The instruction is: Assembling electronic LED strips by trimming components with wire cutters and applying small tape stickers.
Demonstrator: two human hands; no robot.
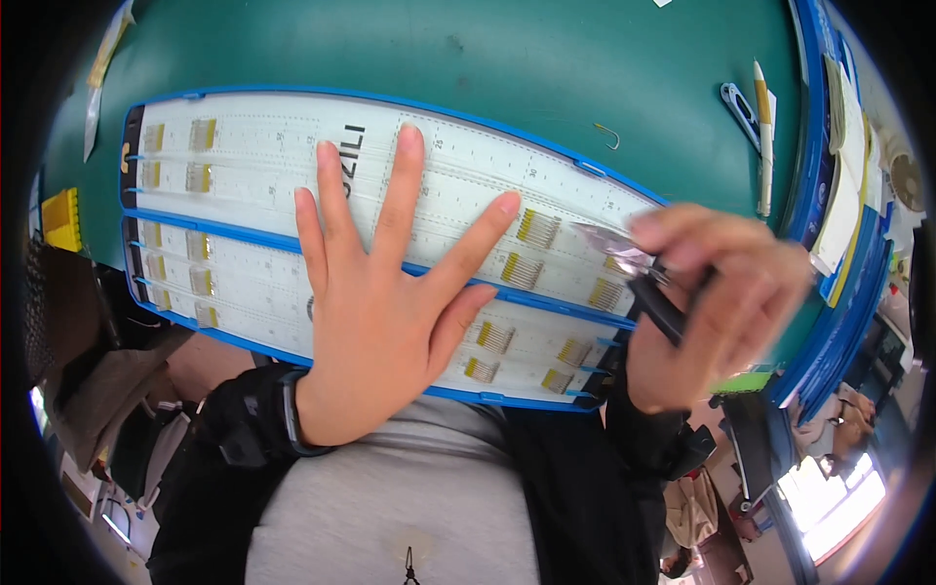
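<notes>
A long, narrow blue fishing-rig case (pixel 263 146) lies unfolded before me, its two white halves marked with ruled scales. My left hand (pixel 375 302) rests flat across its middle, fingers spread over both halves and holding nothing. Yellowish clips with fine wire-like teeth (pixel 537 227) sit in rows at both ends of the case. Above the right end, my right hand (pixel 726 302) is closed around black-handled pliers (pixel 624 246) with tapering silver jaws. Motion blurs them, and the tips point left near the clips. Whether the jaws grip anything is unclear.
A small fish hook (pixel 610 134) lies on the green tabletop (pixel 546 58) beyond the case. Farther right are a pen (pixel 763 146) and a utility knife (pixel 739 112), beside blue-edged folders with papers (pixel 840 205). At the far left sits a yellow block (pixel 61 220).
</notes>
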